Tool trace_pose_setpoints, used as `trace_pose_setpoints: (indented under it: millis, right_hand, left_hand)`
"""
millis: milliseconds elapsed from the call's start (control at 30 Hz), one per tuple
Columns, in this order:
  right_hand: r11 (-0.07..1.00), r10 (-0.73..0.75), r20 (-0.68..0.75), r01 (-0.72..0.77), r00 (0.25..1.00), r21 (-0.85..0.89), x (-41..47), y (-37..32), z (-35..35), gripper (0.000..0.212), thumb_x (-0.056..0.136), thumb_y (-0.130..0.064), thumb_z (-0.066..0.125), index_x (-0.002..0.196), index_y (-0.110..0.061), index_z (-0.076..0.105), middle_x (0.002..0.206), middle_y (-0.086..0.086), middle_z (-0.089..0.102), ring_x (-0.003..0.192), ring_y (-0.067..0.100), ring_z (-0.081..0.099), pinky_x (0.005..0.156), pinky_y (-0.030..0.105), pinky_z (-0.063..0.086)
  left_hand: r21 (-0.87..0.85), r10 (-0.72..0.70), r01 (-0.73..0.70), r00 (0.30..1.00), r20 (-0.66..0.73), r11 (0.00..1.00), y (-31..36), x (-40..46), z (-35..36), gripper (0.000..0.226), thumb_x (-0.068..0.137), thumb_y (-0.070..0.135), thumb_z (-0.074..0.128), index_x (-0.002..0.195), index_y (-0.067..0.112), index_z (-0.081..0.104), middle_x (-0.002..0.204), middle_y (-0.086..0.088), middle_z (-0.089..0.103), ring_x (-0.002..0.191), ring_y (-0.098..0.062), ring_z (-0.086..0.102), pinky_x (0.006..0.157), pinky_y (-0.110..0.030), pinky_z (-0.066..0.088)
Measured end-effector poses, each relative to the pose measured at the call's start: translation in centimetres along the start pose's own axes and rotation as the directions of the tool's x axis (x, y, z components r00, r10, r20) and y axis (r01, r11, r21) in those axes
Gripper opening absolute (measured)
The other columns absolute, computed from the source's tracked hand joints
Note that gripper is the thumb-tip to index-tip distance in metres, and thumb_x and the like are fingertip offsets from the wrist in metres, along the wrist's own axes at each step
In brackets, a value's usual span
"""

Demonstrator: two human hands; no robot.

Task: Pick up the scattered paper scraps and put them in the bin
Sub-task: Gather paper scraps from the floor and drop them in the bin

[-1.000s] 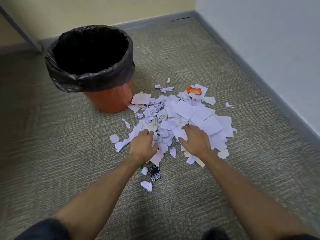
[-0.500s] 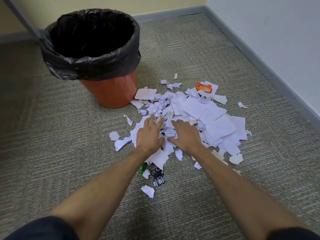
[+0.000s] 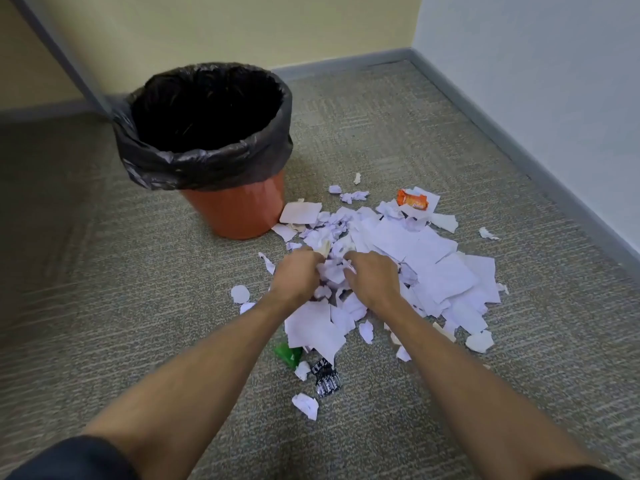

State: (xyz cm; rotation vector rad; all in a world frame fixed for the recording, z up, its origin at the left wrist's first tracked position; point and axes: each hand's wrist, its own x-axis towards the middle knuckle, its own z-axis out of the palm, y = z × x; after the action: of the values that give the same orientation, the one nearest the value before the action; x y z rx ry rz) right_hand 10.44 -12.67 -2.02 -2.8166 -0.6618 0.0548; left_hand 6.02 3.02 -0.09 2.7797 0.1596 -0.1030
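I saw the left hand (image 3: 294,275) and the right hand (image 3: 372,278) side by side in the pile of torn white paper scraps (image 3: 415,258) on the grey carpet floor (image 3: 104,306), each grip curled narrow around a bunch of scraps. The pile lay just right of the orange plastic bin (image 3: 239,209), lined with a black bag. An orange wrapper (image 3: 412,199) sat at the pile's far edge; a green wrapper (image 3: 287,355) and a black wrapper (image 3: 325,375) lay near my forearms.
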Motion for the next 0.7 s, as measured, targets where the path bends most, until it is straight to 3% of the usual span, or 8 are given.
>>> trace_pose_setpoints:
  millis: [133, 333, 467, 567, 700]
  right_hand:
    - [0.994, 0.011, -0.059, -0.004, 0.998, 0.110, 1.8, -0.9, -3.9, 0.031, 0.091, -0.037, 0.059, 0.118, -0.022, 0.065, 0.101, 0.004, 0.073, 0.097, 0.027, 0.067, 0.073, 0.032, 0.050]
    - [0.977, -0.012, -0.222, 0.059, 0.975, 0.206, 4.4, -3.7, -11.8, 0.024, 0.083, -0.033, 0.064, 0.101, -0.019, 0.072, 0.089, 0.003, 0.074, 0.086, 0.027, 0.068, 0.070, 0.038, 0.055]
    - [0.946, 0.011, -0.255, 0.072, 0.967, 0.316, 7.1, -6.9, -17.0, 0.030, 0.079, -0.034, 0.065, 0.107, -0.027, 0.072, 0.094, -0.001, 0.075, 0.090, 0.026, 0.068, 0.076, 0.039, 0.056]
    - [0.919, -0.013, -0.286, 0.124, 0.958, 0.375, 9.9, -9.8, -19.9, 0.035, 0.078, -0.036, 0.070, 0.111, -0.026, 0.072, 0.099, -0.002, 0.076, 0.092, 0.021, 0.070, 0.080, 0.039, 0.057]
    - [0.921, -0.109, -0.294, 0.208, 0.950, 0.331, 13.5, -13.6, -21.3, 0.038, 0.079, -0.036, 0.073, 0.114, -0.023, 0.070, 0.100, 0.001, 0.075, 0.091, 0.020, 0.069, 0.080, 0.034, 0.055]
  left_hand:
    - [-0.060, -0.008, 0.002, 0.994, -0.107, 0.998, 0.3, 0.7, -4.8, 0.025, 0.086, 0.005, 0.054, 0.101, 0.010, 0.073, 0.103, -0.012, 0.070, 0.099, -0.034, 0.063, 0.079, -0.038, 0.049]
    - [-0.247, -0.032, -0.051, 0.947, -0.321, 0.968, 2.0, 1.3, -13.6, 0.018, 0.086, 0.014, 0.060, 0.096, 0.009, 0.075, 0.088, -0.012, 0.074, 0.089, -0.030, 0.066, 0.079, -0.039, 0.052]
    - [-0.350, -0.113, -0.063, 0.882, -0.458, 0.935, 1.8, 2.3, -19.7, 0.027, 0.088, 0.017, 0.063, 0.112, 0.011, 0.074, 0.103, -0.012, 0.075, 0.094, -0.024, 0.070, 0.086, -0.035, 0.053]
    - [-0.322, -0.170, -0.010, 0.836, -0.523, 0.947, 0.1, 3.4, -23.6, 0.030, 0.085, 0.016, 0.062, 0.113, 0.015, 0.074, 0.105, -0.015, 0.073, 0.104, -0.032, 0.065, 0.094, -0.040, 0.050]
    - [-0.319, -0.271, 0.107, 0.803, -0.531, 0.942, -3.0, 5.0, -26.4, 0.031, 0.084, 0.017, 0.067, 0.115, 0.017, 0.073, 0.108, -0.017, 0.072, 0.104, -0.032, 0.065, 0.095, -0.036, 0.050]
